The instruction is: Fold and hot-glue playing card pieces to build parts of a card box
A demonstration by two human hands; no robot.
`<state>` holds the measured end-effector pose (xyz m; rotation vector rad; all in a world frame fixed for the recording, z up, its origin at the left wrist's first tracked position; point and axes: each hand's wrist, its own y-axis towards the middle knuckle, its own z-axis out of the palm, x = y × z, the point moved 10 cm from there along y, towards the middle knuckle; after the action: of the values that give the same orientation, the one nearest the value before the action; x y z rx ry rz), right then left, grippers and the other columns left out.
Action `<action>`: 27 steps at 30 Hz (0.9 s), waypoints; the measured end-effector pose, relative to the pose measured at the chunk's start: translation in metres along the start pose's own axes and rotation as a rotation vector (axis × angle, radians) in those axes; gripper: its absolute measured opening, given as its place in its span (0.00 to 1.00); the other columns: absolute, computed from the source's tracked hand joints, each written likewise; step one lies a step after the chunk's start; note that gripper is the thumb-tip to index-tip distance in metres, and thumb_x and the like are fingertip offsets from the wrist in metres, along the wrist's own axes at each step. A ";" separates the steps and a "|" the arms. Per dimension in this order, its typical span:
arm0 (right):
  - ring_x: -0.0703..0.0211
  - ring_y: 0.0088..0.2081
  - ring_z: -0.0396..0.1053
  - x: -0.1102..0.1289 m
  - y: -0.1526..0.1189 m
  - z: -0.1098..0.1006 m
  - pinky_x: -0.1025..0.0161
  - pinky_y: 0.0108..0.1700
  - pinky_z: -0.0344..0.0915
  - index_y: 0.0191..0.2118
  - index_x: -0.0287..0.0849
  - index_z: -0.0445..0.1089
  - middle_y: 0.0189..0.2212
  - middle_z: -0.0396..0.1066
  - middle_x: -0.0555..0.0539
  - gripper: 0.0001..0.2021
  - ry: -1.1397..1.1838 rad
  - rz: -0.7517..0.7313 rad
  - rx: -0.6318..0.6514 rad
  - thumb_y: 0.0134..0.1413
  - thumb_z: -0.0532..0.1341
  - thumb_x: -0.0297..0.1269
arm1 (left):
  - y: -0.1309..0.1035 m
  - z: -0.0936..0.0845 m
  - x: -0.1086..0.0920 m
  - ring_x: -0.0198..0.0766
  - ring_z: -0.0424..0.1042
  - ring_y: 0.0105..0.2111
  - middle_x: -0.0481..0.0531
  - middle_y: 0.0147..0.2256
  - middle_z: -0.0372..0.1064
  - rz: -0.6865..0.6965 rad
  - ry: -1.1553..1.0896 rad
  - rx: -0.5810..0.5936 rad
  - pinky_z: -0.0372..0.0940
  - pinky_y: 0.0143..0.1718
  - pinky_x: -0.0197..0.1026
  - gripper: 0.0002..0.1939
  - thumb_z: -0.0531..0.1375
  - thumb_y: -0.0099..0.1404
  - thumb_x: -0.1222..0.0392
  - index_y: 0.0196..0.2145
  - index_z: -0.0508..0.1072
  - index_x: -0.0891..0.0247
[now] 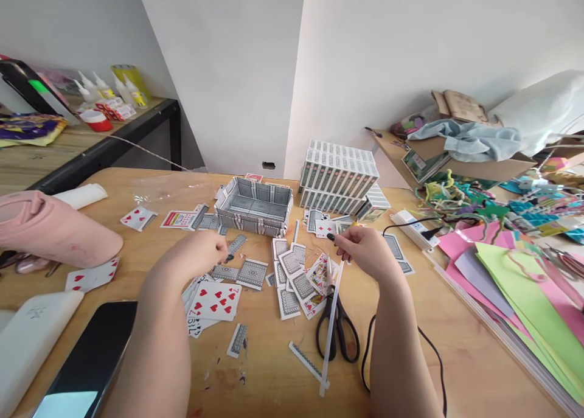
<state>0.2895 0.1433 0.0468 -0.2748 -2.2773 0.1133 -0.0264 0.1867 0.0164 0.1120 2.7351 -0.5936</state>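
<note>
My left hand point(207, 250) is closed, its fingers curled down at the card pieces; a cut strip of card point(237, 246) lies right by its fingertips. What it grips, if anything, is hidden. My right hand point(358, 244) is in a pinch above the table, close to the top end of a long translucent strip point(333, 320). I cannot tell whether the fingers hold that strip. It crosses black-handled scissors point(337, 327). Between the hands lies a pile of grey-backed playing cards point(292, 272). Behind them stands an open box made of cards point(253, 208).
Stacked card decks point(337, 174) stand at the back right, near a white power strip point(415, 229). Coloured paper sheets point(515, 296) cover the right side. A phone point(91, 351), a pink roll point(59, 229) and face-up hearts cards point(216, 301) are on the left. A black cable point(431, 339) loops by my right forearm.
</note>
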 end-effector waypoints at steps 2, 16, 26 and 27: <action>0.61 0.21 0.68 0.005 -0.003 -0.002 0.66 0.25 0.62 0.21 0.41 0.66 0.20 0.73 0.47 0.14 0.000 -0.019 0.001 0.49 0.57 0.45 | -0.015 0.022 0.003 0.39 0.67 0.21 0.47 0.19 0.67 -0.007 0.027 0.169 0.53 0.21 0.37 0.09 0.54 0.52 0.58 0.18 0.70 0.59; 0.60 0.24 0.68 0.018 -0.007 0.013 0.66 0.26 0.61 0.27 0.41 0.69 0.22 0.72 0.48 0.10 -0.016 -0.067 0.068 0.48 0.56 0.42 | -0.040 0.046 0.029 0.45 0.65 0.41 0.51 0.38 0.66 0.118 0.022 -0.062 0.60 0.37 0.41 0.11 0.59 0.46 0.62 0.31 0.66 0.59; 0.60 0.26 0.69 0.025 -0.008 0.029 0.66 0.29 0.62 0.28 0.42 0.69 0.24 0.73 0.49 0.08 -0.025 -0.111 0.137 0.49 0.57 0.40 | -0.032 0.020 0.047 0.38 0.66 0.26 0.46 0.24 0.66 -0.004 -0.055 -0.166 0.56 0.25 0.36 0.07 0.55 0.54 0.54 0.26 0.66 0.60; 0.60 0.26 0.69 0.026 -0.008 0.030 0.66 0.29 0.62 0.28 0.42 0.69 0.24 0.73 0.49 0.08 -0.030 -0.119 0.145 0.49 0.57 0.40 | -0.032 0.019 0.049 0.38 0.66 0.25 0.46 0.23 0.65 -0.014 -0.035 -0.154 0.55 0.25 0.36 0.08 0.55 0.54 0.54 0.26 0.66 0.60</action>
<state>0.2490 0.1416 0.0476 -0.0614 -2.2959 0.2209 -0.0715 0.1505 -0.0041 0.0443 2.7377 -0.3824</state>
